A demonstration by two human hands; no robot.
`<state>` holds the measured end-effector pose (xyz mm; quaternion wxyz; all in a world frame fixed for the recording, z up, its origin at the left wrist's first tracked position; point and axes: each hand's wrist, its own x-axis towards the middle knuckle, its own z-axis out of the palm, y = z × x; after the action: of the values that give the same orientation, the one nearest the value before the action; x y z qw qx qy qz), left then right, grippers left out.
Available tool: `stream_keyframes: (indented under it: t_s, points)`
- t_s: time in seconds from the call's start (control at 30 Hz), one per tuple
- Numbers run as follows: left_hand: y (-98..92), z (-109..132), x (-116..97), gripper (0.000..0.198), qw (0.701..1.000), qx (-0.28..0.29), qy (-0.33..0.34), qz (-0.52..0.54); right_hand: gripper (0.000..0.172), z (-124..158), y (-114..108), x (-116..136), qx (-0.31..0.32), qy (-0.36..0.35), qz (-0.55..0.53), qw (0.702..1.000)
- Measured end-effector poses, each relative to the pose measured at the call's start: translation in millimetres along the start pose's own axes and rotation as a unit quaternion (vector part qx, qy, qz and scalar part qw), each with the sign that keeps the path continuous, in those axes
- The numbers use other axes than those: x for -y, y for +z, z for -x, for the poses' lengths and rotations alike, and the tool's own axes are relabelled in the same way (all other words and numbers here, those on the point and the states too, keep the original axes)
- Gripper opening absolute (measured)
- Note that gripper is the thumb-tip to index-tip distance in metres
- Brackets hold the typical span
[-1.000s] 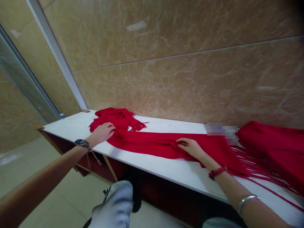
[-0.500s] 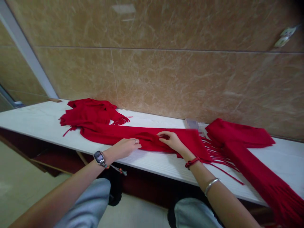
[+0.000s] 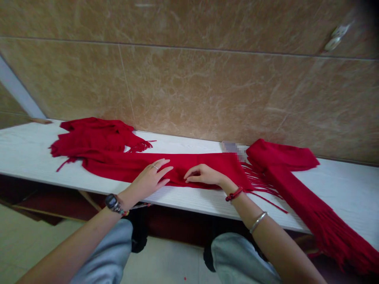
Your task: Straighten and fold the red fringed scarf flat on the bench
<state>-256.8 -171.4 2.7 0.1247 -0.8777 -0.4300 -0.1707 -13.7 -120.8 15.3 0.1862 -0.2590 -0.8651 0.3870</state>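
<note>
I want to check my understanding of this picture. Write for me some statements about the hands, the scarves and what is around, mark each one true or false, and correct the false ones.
1. The left hand and the right hand are both over the flat red scarf on the white countertop. True.
2. The left hand is closed in a fist. False: its fingers are spread.
3. The wristwatch is on the left wrist. True.
4. The right arm wears a red bracelet and a silver bangle. True.
5. Every scarf lies wholly on the countertop. False: at picture right, the folded red scarf has its fringed end hanging over the front edge.
</note>
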Motion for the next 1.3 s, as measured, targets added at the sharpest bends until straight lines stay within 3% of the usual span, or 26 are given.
stream_keyframes:
  t_s: [0.13,0.27,0.47,0.6,0.77,1.0,1.13,1.3]
  points:
    - [7.2,-0.3,3.6,0.037,0.993,0.116,-0.018,-0.014,0.021,11.7,-13.3,13.6,-0.014,0.013,0.197,0.98]
    - [3.5,-3.7,-2.1,0.031,0.994,0.098,-0.031,-0.031,0.027,27.0,-20.3,12.7,0.027,0.03,0.277,0.96]
    - [9.7,-7.3,-11.6,0.036,0.995,0.102,0.009,0.005,0.028,46.7,-15.2,-1.1,0.015,-0.003,0.247,0.969]
    - [16.9,-8.3,-12.3,0.037,0.992,0.116,-0.054,0.005,0.027,61.6,-16.0,-14.1,-0.043,-0.026,0.19,0.98]
    - [10.3,-20.5,-27.8,0.029,0.988,0.109,-0.097,-0.052,0.022,73.7,-14.5,-25.9,-0.092,-0.04,0.169,0.98]
    - [21.3,-37.8,-50.9,0.032,0.996,0.076,0.028,0.023,0.02,74.5,-8.6,-21.9,-0.101,-0.055,0.17,0.979]
    - [31.6,-40.2,-51.0,0.034,0.996,0.092,-0.015,0.017,0.019,74.6,-6.7,-22.2,-0.109,-0.065,0.186,0.974]
    - [35.1,-43.0,-56.3,0.036,0.984,0.091,-0.151,-0.038,0.02,74.6,-4.1,-21.6,-0.105,-0.07,0.211,0.969]
